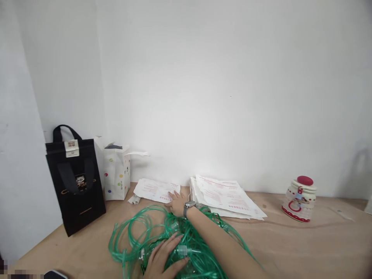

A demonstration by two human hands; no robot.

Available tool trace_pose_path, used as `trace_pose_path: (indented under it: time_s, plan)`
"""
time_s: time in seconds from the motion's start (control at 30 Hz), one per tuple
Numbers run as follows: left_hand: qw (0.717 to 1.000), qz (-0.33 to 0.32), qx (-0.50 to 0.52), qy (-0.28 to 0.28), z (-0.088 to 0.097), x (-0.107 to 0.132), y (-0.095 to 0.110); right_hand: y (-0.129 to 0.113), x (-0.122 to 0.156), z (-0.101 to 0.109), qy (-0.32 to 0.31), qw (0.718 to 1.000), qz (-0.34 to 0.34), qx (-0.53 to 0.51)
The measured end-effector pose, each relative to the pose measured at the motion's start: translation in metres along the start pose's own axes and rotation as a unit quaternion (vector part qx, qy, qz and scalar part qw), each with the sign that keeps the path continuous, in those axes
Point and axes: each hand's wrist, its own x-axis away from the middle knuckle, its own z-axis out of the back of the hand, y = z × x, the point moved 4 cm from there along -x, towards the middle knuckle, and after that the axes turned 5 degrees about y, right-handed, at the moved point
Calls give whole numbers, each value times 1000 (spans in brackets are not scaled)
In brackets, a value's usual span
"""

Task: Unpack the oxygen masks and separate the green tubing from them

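A tangled pile of green plastic tubing (145, 226) with clear plastic pieces lies on the table in front of me. My left hand (164, 259) rests palm down on it, fingers apart, beside a clear connector (183, 251). My right hand (178, 203), wearing a dark-strapped watch, reaches across the pile. Its spread fingers touch the right edge of a flat white packet with red print (157, 190). To the right of that wrist is a stack of similar white packets (229, 195), loosely fanned. My right forearm hides part of the tubing.
On the left stand a black gift bag (83, 193) and a white dotted paper bag (117, 174). A cream and red lidded jar (299, 199) sits at the right near the wall. A dark-edged device (55, 274) shows at the lower left of the wooden table (308, 248).
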Motion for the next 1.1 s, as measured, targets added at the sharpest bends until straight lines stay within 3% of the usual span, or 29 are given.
trace_pose_path:
  time_s: [0.13,0.3,0.43,0.57,0.7,0.8,0.9,1.0,1.1]
  plan:
    - [1000,24,16,-6,-3,2,-1,-4,3,9,32,999,-10,-4]
    - [999,-15,37,4,-3,4,0,-17,27,56,143,989,-40,-10]
    - [998,-31,58,-21,7,1,5,-35,81,103,207,978,-35,-6]
    - [998,-6,59,-34,18,-1,12,-54,165,135,320,947,12,9]
    - [999,10,29,-26,30,-1,21,-58,240,124,393,916,38,69]
    - [999,-2,28,-18,43,-2,29,-49,273,104,425,901,6,84]
    - [996,-23,79,-40,53,-2,34,-38,289,94,455,886,-60,62]
    - [994,-10,105,2,55,0,30,-34,295,94,475,874,-97,31]
    - [995,39,83,44,44,5,17,-32,296,92,462,882,-91,10]
